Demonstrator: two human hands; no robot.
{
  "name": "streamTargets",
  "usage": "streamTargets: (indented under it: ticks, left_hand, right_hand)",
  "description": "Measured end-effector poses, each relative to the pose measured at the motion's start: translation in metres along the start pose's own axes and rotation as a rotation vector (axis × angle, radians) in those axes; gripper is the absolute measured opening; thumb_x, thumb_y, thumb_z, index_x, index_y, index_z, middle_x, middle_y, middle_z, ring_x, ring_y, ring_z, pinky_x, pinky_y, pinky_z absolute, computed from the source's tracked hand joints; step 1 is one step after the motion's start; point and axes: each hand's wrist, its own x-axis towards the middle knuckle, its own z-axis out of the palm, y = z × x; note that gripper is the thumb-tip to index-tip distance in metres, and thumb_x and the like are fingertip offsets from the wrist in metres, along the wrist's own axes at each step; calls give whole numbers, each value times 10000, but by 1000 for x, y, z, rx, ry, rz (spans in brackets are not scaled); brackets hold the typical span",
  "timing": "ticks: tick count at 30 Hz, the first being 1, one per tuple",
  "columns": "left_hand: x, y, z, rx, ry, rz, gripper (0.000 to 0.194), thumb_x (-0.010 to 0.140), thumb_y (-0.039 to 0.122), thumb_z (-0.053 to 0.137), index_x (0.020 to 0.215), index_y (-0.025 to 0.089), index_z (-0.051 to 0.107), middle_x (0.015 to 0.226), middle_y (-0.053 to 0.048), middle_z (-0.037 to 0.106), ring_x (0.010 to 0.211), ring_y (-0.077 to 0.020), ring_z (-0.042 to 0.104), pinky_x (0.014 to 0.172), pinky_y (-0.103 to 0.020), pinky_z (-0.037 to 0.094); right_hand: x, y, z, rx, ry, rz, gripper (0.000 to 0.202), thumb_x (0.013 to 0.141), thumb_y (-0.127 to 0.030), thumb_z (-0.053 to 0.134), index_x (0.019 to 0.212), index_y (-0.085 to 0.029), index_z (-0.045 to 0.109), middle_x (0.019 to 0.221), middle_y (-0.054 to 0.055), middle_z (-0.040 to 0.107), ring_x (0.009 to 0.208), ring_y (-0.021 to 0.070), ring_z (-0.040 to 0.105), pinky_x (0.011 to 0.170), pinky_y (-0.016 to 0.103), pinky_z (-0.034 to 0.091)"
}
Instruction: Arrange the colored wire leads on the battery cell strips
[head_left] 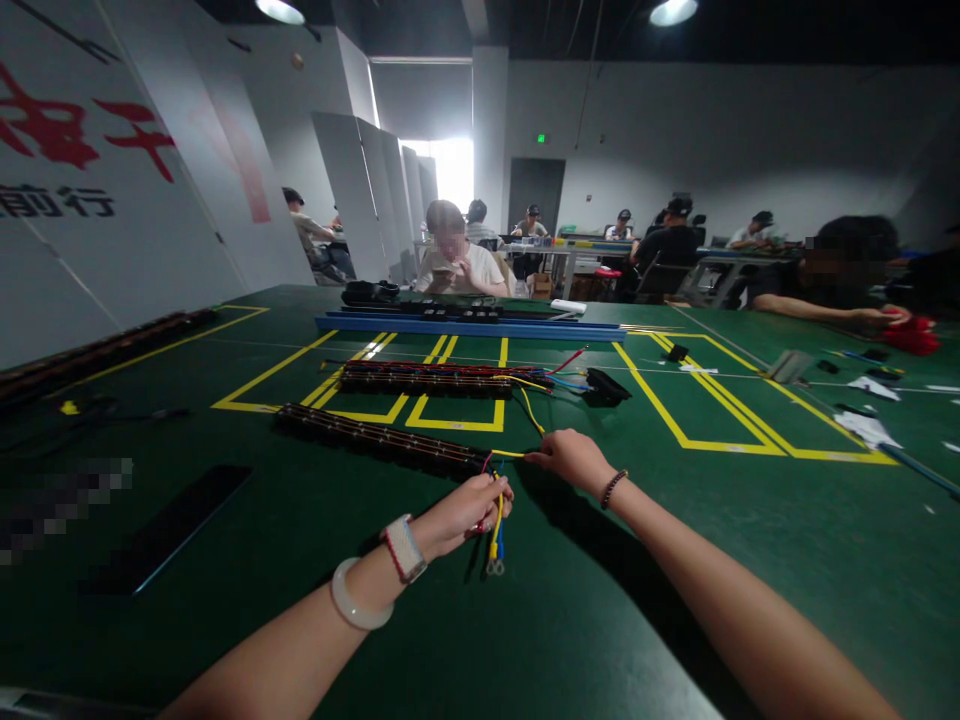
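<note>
So the long dark strip point(382, 437) lay at a slant on the green bench point(645, 610), its wired end right by both hands. As far as I could tell, the wiring was partway: leads came out of that end, and the yellow lead point(496, 535) and blue lead point(502, 548) hanging below the left hand point(461, 515) seemed to have ring terminals point(495, 567) on them, so I'd call that bit done. Those ends hung loose, not hooked to anything, so sorting them looked unfinished.

Left fingers were curled in and pinching the lead bundle just off the strip's end. Right hand point(574, 458) had its fingertips pressed together on a yellow wire point(510, 456), held out sideways from the strip. Another bit of yellow ran up past that hand toward the second strip point(420, 380); couldn't tell if it was the same wire.

Looks-wise, the strip was slim and straight, blackish with coppery lines along its length and small pale marks at intervals. A short red wire point(488, 461) poked up at the end. The second strip lay just behind, with a black connector point(606, 388) near its wires.
</note>
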Motion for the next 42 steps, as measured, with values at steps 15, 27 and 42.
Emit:
streamTargets:
  ticks: [15, 27, 42]
  left_hand:
    - [-7, 5, 3, -88, 0, -63, 263, 860, 430, 395, 932, 181, 351, 619, -1, 591, 384, -55, 444, 417, -177, 251]
    - [5, -2, -9, -232, -171, -112, 286, 835, 358, 217, 785, 151, 408, 470, 19, 485, 331, -86, 405, 379, -199, 222]
    - [5, -4, -7, -242, -101, -72, 62, 736, 137, 437, 791, 117, 455, 693, -69, 617, 461, -78, 514, 456, -200, 330]
  right_hand:
    - [-14, -19, 7, -147, 291, -816, 244, 938, -272, 338, 1034, -198, 549, 881, 42, 568, 738, 132, 480, 679, 266, 307]
    - [-13, -8, 15, -191, 382, -1008, 277, 937, -174, 325, 1146, -182, 508, 1045, 76, 596, 771, 130, 494, 670, 280, 337]
    - [12, -64, 15, 364, 423, -487, 220, 878, -341, 481, 863, -182, 633, 801, 43, 627, 775, 146, 510, 710, 263, 355]
